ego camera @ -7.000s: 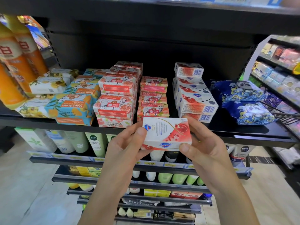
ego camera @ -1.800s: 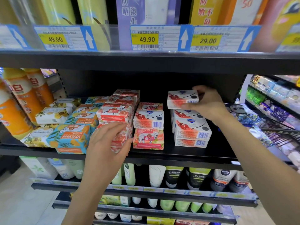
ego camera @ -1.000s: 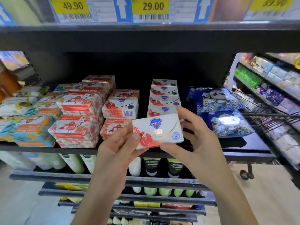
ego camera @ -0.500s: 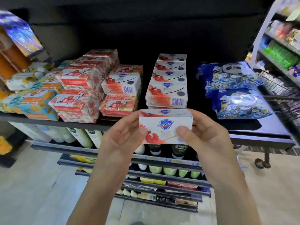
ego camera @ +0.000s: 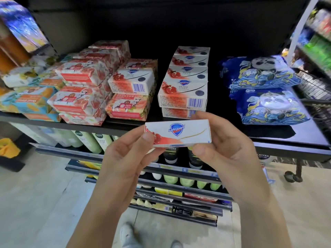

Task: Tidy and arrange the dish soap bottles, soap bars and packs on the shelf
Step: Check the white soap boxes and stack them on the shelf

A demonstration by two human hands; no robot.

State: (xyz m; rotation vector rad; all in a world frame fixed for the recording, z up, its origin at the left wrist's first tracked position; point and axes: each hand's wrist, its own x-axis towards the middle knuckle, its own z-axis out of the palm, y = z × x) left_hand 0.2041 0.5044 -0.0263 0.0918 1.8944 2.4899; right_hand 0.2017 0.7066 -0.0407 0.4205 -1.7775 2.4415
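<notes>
You had the soap box (ego camera: 177, 133) in both hands, just in front of and a little below the white stack (ego camera: 182, 93) of the same brand, out past the shelf (ego camera: 286, 145) lip and not resting on anything. Your left hand (ego camera: 125, 158) pinched its left end, thumb on the printed face and fingers curled behind. Your right hand (ego camera: 225, 151) pinched the right end, thumb at the lower corner and forefinger over the top.

What changed in the last half second was the box's attitude, not its place. Half a second earlier it stood with its broad face square to you; by this moment you had tipped it back, so the logo face showed long and shallow with its right end slightly higher. The grip was otherwise the same (both thumbs in front, as before). A couple of seconds earlier your right hand was up at the white stack, on its top box, and your left was over at the red floral packs (ego camera: 84, 86) to the stack's left.

For the task, that reads as orienting before placing: the box was lying nearly the way the stacked ones lay, logo up. Nothing had gone back onto the shelf yet. One stray white box (ego camera: 132, 81) sat to the left of the white stack, on top of a red pack, so I judged at least one more piece remained to sort. The blue panda packs (ego camera: 265, 90) lay to the stack's right, apart from it.
</notes>
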